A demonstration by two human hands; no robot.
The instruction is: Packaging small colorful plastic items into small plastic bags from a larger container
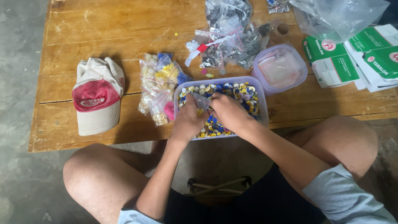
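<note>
Knees frame the bottom of the view, with the person sitting on the floor before a low wooden table (83, 137). Both forearms reach forward into a clear rectangular tub (260, 93) that stands at the near edge of the table. The tub is full of small round buttons (240, 92), mostly yellow, blue and white.

The left hand (188, 120) is closed around a small clear bag (202, 101), pinching it between thumb and fingers and holding it up over the buttons. The right hand (228, 111) is just beside it, fingers bent and closed at the mouth of the bag; what it pinches there is too small to tell. The two hands touch each other over the middle of the tub.

Left of the tub, just beside it, lies a heap of small bags (159, 89) filled with pale, yellow, blue and pink buttons. Further left, well apart, a cap (97, 101) in red and cream rests on the table.

Right of the tub and a little behind it stands a round clear box (280, 68) with a lid on. Behind the tub lies a pile of bags with dark pieces (232, 39), and some loose buttons are scattered near it. At the far right are green and white cartons (331, 62), with a big crumpled plastic bag (338, 16) above them.
</note>
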